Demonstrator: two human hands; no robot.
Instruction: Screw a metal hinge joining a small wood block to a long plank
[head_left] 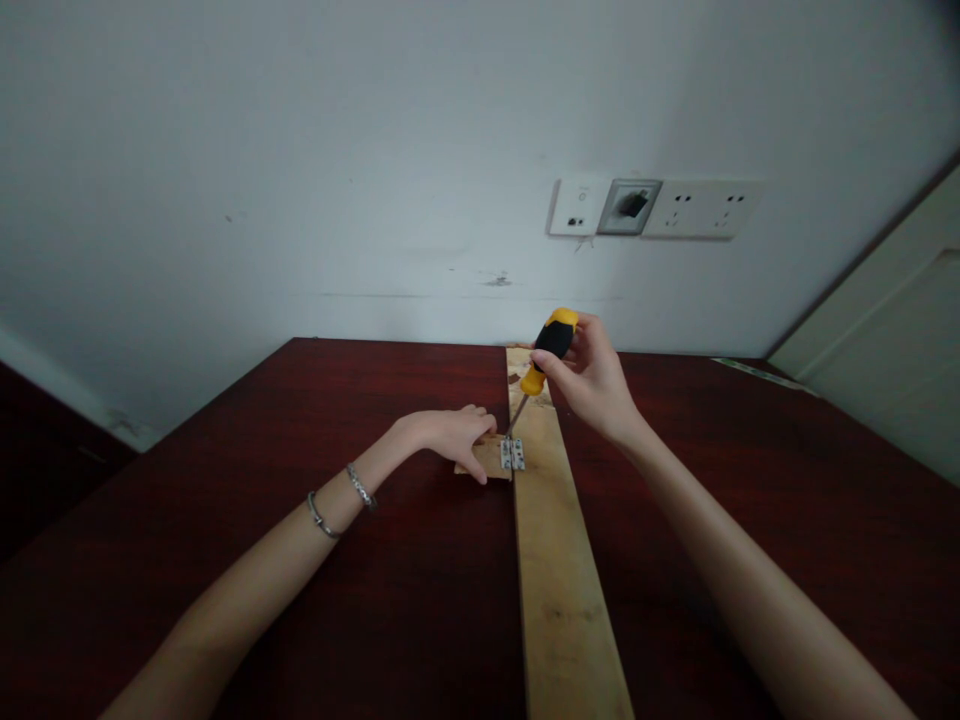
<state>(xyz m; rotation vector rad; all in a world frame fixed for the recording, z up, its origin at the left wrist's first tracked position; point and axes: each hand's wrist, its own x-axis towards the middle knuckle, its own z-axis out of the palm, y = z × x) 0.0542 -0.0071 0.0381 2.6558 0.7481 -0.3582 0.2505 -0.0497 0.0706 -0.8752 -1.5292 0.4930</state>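
My right hand (596,385) is closed around the yellow and black handle of a screwdriver (555,338). The screwdriver leans, with its tip down at the upper edge of a small metal hinge (513,454). That hinge lies across the seam between a long wooden plank (559,560) and a small flat brown piece (491,460), which looks like thin wood or cardboard. My left hand (454,435) grips the small piece, thumb at its near edge and fingers at its far edge. Whether a screw sits under the tip is too small to tell.
Everything lies on a dark red wooden table (360,600). Its far edge meets a white wall (337,180) with a row of sockets (705,210) and a black plug (632,205). A pale door or panel (892,310) stands at the right.
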